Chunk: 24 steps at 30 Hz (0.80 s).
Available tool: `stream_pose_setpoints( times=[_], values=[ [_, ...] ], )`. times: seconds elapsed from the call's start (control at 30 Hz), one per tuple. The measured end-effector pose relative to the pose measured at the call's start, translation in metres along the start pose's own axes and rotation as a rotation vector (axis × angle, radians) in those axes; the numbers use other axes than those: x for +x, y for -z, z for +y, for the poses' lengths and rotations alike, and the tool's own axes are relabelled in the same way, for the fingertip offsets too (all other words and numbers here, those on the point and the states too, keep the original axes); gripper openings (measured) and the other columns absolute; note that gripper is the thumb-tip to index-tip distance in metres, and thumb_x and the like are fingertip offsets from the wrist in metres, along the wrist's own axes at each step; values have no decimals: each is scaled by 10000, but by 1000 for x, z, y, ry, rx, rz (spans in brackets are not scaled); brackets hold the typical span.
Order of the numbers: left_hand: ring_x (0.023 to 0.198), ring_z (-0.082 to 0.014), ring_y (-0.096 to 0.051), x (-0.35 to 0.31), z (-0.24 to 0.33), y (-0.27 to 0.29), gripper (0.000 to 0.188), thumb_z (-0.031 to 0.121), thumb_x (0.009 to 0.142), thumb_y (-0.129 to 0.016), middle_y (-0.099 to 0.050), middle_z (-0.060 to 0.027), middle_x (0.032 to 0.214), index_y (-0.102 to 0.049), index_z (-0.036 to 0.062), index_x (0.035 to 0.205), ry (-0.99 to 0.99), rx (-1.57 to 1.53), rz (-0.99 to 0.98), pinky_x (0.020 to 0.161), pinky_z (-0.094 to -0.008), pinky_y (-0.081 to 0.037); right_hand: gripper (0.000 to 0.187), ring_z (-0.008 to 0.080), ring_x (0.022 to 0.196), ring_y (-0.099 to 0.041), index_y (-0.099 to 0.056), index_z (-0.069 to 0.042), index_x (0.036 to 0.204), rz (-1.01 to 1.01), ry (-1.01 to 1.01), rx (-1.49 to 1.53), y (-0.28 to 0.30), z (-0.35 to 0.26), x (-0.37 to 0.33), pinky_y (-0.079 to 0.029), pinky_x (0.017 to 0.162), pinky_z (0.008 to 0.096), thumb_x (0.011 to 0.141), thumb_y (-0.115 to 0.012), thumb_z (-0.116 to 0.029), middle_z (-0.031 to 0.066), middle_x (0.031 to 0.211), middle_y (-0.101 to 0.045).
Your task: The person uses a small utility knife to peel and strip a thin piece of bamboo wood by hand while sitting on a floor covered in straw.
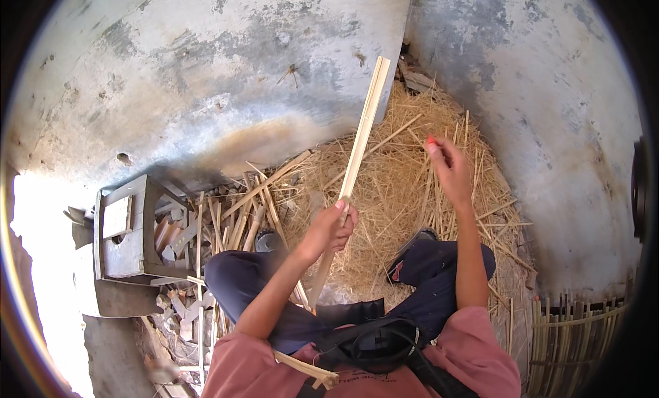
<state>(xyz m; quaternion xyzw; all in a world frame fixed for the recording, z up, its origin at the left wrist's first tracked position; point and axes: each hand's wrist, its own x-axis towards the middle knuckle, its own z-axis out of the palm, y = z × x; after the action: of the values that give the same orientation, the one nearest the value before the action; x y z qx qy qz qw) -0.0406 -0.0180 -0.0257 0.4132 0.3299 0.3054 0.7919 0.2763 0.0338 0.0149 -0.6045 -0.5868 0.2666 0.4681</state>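
In the head view, the left hand (328, 230) is wrapped around a long pale strip (364, 133) near its lower part, so that it slants up over the lap, its top end in front of the wall (226, 68). The right hand (452, 168) is raised well apart from it, fingers curled, with a small red thing (431, 140) at the fingertips; whether it is pinched or worn there I cannot tell. As for progress, the strip is in one long piece, with lines running lengthwise down its bare face, so it looks at least partly worked; whether its lower end is finished cannot be told. The deep heap of shavings (371, 185) beyond the legs suggests that plenty of trimming is done. Loose sticks (268, 184) lie at the heap's left side; whether they are finished, waiting or scrap is unclear, so how much is left cannot be judged.
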Motion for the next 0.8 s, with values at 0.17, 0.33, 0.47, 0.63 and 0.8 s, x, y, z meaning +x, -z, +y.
stream_pose_setpoints(
  times=[0.17, 0.33, 0.47, 0.63, 0.8],
  values=[
    [484, -71, -288, 3, -6, 4, 582, 600, 1122, -278, -344, 35, 631, -567, 99, 1060, 38, -190, -81, 466, -238, -269, 307, 16, 685, -425, -644, -29, 1302, -203, 74, 371, -50, -16, -30, -329, 594, 205, 1066, -627, -225, -60, 854, -565],
    [468, -74, -278, 3, -6, 5, 592, 601, 1120, -263, -335, 35, 623, -573, 99, 1068, 33, -228, -107, 464, -238, -257, 322, 26, 666, -416, -624, -32, 1307, -312, 95, 407, -68, -29, -46, -324, 589, 214, 1049, -646, -222, -65, 850, -543],
    [487, -75, -291, 3, -6, 4, 580, 601, 1119, -271, -343, 33, 629, -565, 103, 1067, 21, -222, -121, 476, -236, -264, 266, 62, 679, -511, -676, -25, 1214, -355, 137, 235, -69, -25, -49, -403, 630, 252, 1020, -685, -207, 3, 859, -665],
    [614, -63, -347, 4, -8, 4, 484, 590, 1093, -374, -413, 33, 787, -500, 123, 1112, -52, -118, -24, 554, -227, -293, 252, 194, 680, -631, -701, -10, 1130, -352, 305, 34, -76, -36, -53, -484, 644, 322, 987, -719, -217, 118, 832, -693],
    [773, -58, -398, 4, -10, 0, 382, 406, 1035, -591, -446, 12, 992, -439, 121, 1238, -165, 220, 104, 661, -227, -361, 260, 310, 727, -675, -696, -2, 1103, -357, 403, -29, -82, -30, -57, -509, 661, 378, 970, -731, -223, 160, 883, -698]
  ],
)
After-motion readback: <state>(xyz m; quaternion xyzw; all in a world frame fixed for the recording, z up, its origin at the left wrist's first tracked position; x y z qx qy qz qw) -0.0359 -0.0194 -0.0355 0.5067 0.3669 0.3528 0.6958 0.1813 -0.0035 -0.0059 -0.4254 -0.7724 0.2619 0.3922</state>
